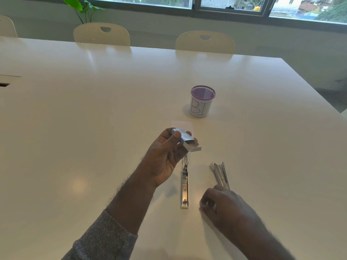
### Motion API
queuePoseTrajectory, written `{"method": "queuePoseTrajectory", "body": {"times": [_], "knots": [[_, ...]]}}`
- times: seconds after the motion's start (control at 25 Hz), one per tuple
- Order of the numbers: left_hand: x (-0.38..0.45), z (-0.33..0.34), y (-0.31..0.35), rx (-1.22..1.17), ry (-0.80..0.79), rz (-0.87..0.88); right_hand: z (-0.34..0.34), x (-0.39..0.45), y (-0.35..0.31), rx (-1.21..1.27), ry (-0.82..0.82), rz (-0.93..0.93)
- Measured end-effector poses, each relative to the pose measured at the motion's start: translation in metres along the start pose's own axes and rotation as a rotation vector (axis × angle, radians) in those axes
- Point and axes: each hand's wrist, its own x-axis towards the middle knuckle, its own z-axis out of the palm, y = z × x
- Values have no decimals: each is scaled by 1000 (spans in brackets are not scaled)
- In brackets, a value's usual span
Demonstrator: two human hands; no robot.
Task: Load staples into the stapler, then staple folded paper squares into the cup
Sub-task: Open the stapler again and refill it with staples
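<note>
Left hand (pixel 165 156) holds staple box (pixel 185 140); cup (pixel 201 102) reads "BI".

The right hand (pixel 223 205) is motion-blurred; its fingertips curl around something small and pale on the table (pixel 93 109), too smeared to identify, and its forearm runs off the bottom edge. It covers the near ends of the metal strips (pixel 220 174). The left hand (pixel 163 158) hides the far end of the opened stapler (pixel 185 186) and part of the staple box (pixel 185 140) (print unreadable). The cup (pixel 201 102) shows handwritten letters, only partly legible; its inside cannot be seen. 1 chair (pixel 6 26) is cut by the left edge.
</note>
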Motion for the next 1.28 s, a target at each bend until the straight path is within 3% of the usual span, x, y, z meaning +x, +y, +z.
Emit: {"method": "queuePoseTrajectory", "body": {"times": [0.16,0.28,0.56,0.96,1.28], "knots": [[0,-1,2,7,3,-4,2,4,4,47,15,-4],[0,-2,2,9,-10,5,-9,7,4,220,60,6],[-2,10,-1,22,-6,-23,-54,12,-4,540,481,-272],[-5,19,-8,56,-34,-53,-54,24,-14,338,628,-396],[-7,22,-8,74,-61,-106,-58,30,-11,319,553,-360]]}}
